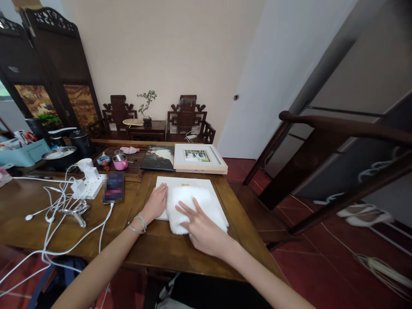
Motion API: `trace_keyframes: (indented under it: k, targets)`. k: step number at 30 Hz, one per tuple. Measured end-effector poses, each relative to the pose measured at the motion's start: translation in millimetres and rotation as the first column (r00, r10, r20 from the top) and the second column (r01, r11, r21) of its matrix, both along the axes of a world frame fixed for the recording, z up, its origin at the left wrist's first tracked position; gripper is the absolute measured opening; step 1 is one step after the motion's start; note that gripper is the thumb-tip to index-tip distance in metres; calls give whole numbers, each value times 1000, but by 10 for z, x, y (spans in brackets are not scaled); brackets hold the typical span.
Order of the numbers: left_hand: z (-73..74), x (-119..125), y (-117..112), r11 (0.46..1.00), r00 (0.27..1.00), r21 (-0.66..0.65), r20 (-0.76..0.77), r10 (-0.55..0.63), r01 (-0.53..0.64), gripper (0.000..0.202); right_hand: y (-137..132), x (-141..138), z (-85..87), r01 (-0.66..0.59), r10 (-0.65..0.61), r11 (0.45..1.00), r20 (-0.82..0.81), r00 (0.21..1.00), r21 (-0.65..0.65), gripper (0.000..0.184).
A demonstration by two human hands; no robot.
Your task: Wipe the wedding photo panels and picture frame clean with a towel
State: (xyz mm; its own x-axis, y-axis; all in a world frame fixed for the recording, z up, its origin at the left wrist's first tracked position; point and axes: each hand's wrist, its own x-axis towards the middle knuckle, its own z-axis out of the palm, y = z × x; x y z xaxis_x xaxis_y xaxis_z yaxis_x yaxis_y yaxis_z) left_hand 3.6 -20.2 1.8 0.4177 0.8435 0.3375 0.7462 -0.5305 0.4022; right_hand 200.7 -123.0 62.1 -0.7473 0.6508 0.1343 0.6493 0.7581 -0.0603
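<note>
A folded, fluffy white towel (180,204) lies on a flat white board-like thing (206,183) with a small gold mark near its far edge. My right hand (201,225) rests on top of the towel, its fingers spread and pressed on the cloth, not wrapped round it. Flat along the board's left edge lies my left hand (157,201), fingers stretched out and touching the board beside the towel. The towel hides much of the board's surface.
Beyond the board stand a framed photo (214,165) and a dark photo panel (157,159). To the left are a phone (113,187) on a cable, a white power strip (92,186), tangled white cables and a pink cup (120,162). A wooden chair (309,159) stands right of the table.
</note>
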Motion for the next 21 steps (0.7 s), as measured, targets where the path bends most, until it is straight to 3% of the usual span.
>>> trace_keyframes:
  k: [3,5,11,15,18,21]
  targets:
    - [6,-2,1,1000,1000,-4,1,-4,4,43,-166,-7,13,-10,9,998,-23,1000,-55,43]
    - [1,-3,6,1000,1000,1,4,-3,3,42,-109,-26,19,25,-28,997,-36,999,-74,44]
    - [-33,-2,17,1000,999,18,52,-15,14,40,585,-147,20,233,-234,972,29,972,5,45]
    - [46,11,9,1000,984,-5,174,22,-22,39,956,-315,3,328,-331,943,51,942,51,41]
    - [145,11,14,988,907,-22,393,151,-155,38,958,-445,-9,323,-326,945,51,944,58,38]
    - [205,3,24,969,802,-94,547,241,-228,39,727,-491,9,205,-207,978,61,976,40,37]
